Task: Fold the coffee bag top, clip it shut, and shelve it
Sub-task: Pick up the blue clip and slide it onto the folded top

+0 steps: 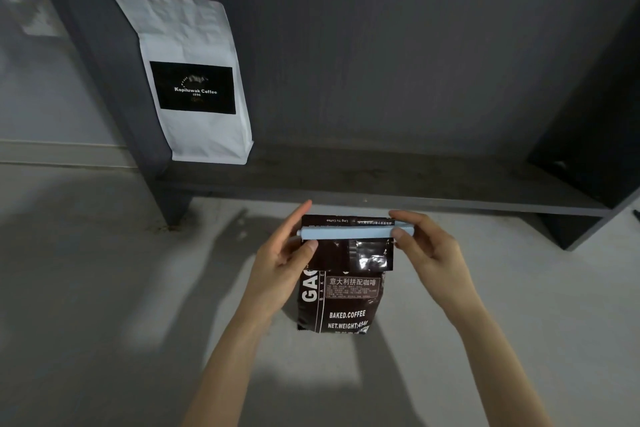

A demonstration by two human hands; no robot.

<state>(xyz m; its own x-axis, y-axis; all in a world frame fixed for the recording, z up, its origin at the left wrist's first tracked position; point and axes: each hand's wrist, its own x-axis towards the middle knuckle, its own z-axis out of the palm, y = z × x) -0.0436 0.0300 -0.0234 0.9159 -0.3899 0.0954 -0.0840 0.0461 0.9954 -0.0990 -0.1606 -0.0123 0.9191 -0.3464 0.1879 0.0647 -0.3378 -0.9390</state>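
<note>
Your left hand [282,267] and right hand [427,246] each pinched one end of the pale blue clip [346,231], fingers closed on it, thumbs below. The clip lay across the folded-over top of the dark coffee bag [341,302], which stood upright on the pale floor [86,288], just in front of the dark shelf [398,180]. On the shelf's left end a white coffee bag [194,80] stood against the side panel. The rest of the shelf board was bare.
</note>
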